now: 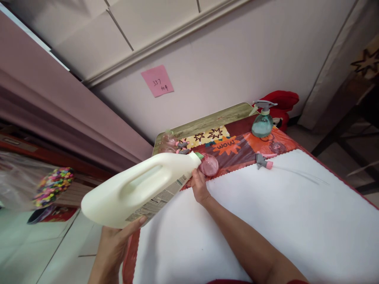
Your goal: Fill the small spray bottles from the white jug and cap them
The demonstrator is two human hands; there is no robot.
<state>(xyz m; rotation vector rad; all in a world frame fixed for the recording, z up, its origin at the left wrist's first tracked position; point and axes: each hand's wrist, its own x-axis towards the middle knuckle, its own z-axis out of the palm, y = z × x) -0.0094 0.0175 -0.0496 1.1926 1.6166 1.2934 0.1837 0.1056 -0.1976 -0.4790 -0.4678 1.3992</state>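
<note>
A large cream-white detergent bottle (pixel 133 181) is tilted, its green spout pointing down to the right. From below, my left hand (pixel 118 236) is wrapped round its lower body, thumb on the printed label. The fingers of my right hand (pixel 199 187) are closed at the neck of the detergent bottle, partly hidden. Right beside them is a pink see-through spray bottle body (pixel 209 165) without its spray head. The green spout meets its mouth; whether liquid flows, I cannot make out.
A grey and pink spray head (pixel 263 162) with a tube lies on the white mat (pixel 281 221). A teal spray bottle (pixel 262 125) stands at the back right. More pink spray bottles (pixel 169 141) are behind the detergent bottle. A wall with a pink note (pixel 158 81) borders the table.
</note>
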